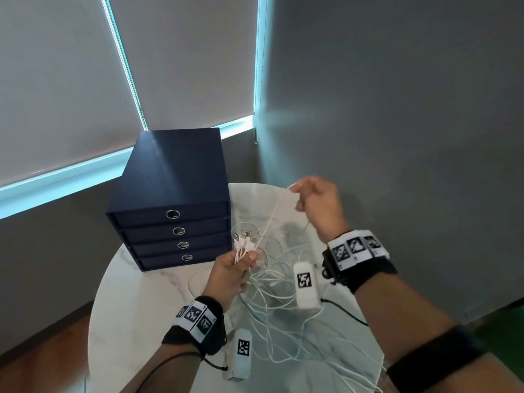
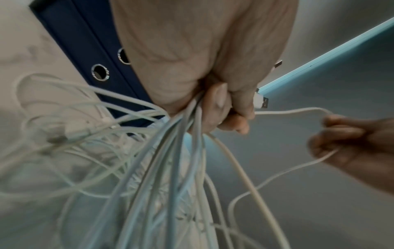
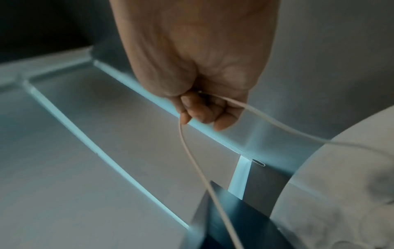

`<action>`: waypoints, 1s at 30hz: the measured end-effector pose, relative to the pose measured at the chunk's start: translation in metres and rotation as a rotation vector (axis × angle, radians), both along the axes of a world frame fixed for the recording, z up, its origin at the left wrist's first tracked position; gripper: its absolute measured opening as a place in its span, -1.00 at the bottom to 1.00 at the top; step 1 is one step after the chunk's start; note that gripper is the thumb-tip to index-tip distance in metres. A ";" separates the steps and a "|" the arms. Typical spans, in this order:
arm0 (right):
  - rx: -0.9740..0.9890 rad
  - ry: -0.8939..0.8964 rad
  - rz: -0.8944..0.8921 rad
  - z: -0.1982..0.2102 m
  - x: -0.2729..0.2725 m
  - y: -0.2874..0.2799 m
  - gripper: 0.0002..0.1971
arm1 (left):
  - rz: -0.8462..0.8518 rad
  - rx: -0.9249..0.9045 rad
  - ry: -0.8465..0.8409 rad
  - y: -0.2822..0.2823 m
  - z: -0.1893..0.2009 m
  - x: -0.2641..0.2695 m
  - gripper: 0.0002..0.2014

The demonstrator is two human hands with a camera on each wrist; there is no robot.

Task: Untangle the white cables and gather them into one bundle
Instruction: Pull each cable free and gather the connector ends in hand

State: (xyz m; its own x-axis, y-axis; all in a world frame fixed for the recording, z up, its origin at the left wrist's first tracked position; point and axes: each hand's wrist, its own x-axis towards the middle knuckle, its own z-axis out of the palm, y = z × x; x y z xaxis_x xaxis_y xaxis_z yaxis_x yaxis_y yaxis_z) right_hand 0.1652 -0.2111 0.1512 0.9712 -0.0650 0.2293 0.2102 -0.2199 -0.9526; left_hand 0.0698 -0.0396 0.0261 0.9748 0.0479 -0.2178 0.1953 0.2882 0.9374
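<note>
Several white cables lie tangled on a round white marble table. My left hand grips a bunch of them near their plug ends, which stick up above the fist; the left wrist view shows the cables fanning down from that hand. My right hand is raised over the table's far side and pinches a single white cable that runs taut down to the left hand. In the right wrist view that cable loops through the curled fingers.
A dark blue box of four drawers stands on the table's left, just beyond my left hand. Grey walls and window blinds close in behind. Loose cable loops trail toward the table's near right edge.
</note>
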 end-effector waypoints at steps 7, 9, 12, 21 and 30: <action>0.476 -0.042 -0.393 0.047 0.029 -0.051 -0.71 | 0.029 0.027 0.069 0.010 -0.017 -0.006 -0.82; 0.529 0.013 -0.468 0.043 0.035 -0.067 -0.77 | 0.023 0.034 0.069 0.010 -0.016 -0.004 -0.82; 0.593 0.086 -0.555 0.031 0.036 -0.083 -0.75 | 0.007 0.049 0.062 0.007 -0.015 0.000 -0.81; 0.868 0.239 -0.686 0.017 0.037 -0.153 -0.71 | 0.316 -0.112 0.180 0.024 -0.033 0.002 -0.72; 0.224 0.567 -0.730 -0.062 0.004 -0.219 -0.53 | 0.381 -0.297 0.075 0.033 -0.001 0.013 -0.69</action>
State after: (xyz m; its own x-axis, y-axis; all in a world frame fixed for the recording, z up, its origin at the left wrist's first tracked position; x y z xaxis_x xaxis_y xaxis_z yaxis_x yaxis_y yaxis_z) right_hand 0.1694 -0.4301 0.0887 0.6363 -0.6850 -0.3549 -0.4133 0.0857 -0.9065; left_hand 0.0828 -0.0063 0.0250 0.8812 0.3234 -0.3447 0.0874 0.6052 0.7913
